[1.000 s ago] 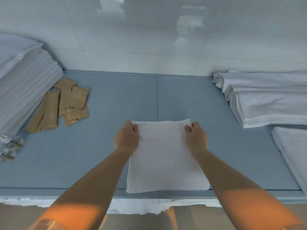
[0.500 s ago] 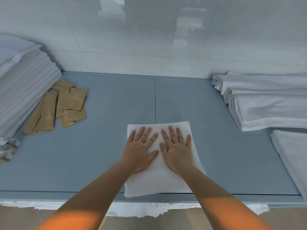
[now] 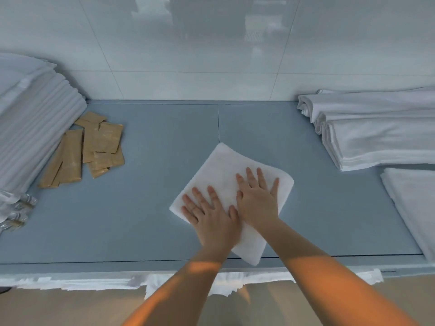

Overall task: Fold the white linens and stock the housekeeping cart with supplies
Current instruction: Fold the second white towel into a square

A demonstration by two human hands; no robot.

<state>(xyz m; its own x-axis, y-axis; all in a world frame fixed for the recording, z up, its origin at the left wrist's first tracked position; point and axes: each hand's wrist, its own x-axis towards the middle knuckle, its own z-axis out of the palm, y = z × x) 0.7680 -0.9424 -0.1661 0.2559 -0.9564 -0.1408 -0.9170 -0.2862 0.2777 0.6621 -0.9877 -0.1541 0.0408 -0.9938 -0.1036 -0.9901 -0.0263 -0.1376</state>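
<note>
Folded white towel [image 3: 231, 182] on the blue-grey counter [image 3: 131, 212], now turned cornerwise from its earlier square position, left hand [image 3: 211, 217] and right hand [image 3: 257, 198] both flat with fingers spread, pressing its surface, no longer side by side but staggered.

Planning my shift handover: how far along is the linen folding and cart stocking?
Done: a tall folded stack sits far left. In hand: left hand and right hand press flat on a folded small towel. Left: looser linens at right, brown packets unstocked; no cart is in view.
</note>
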